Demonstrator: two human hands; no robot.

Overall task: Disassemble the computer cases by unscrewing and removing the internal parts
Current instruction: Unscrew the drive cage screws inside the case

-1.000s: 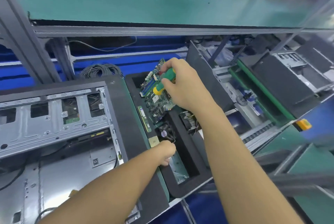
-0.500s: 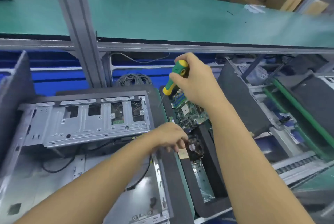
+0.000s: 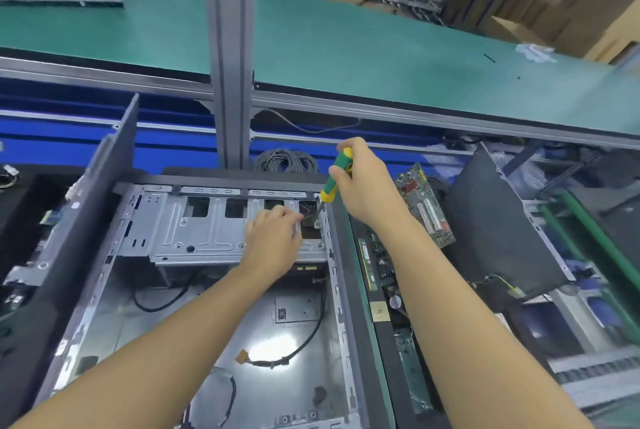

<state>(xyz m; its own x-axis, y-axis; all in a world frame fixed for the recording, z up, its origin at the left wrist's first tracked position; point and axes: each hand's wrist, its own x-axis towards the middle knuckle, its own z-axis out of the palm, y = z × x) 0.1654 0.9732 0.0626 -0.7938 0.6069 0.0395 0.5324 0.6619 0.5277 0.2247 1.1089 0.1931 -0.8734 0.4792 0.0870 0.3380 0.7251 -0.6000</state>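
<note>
**Status.** The open computer case (image 3: 298, 335) lay flat on the worktop (image 3: 348, 255), filling the 6 o'clock half of the view. Its metal drive cage (image 3: 194, 231) spanned the far end.

**Change.** One second earlier, both hands were over the parts tray (image 3: 382, 401) at 3 o'clock of the case. The right hand was on the circuit board (image 3: 424, 207) and the left hand was lower in the tray. Both hands had since crossed to the case. The circuit board now stood free, leaning in the tray at 2 o'clock of the case.

**Hands.** The right hand (image 3: 367, 186) was closed round the handle of the screwdriver (image 3: 337, 174). The blade pointed down at the 1 o'clock corner of the drive cage. The left hand (image 3: 273, 238) rested on the cage with bent fingers just beside the blade tip. It could not be determined whether it pinched anything.

**Meaning.** The board appeared to be removed and stowed. The step in hand was probably the fastener at that cage corner, after which the cage would come out.
</note>
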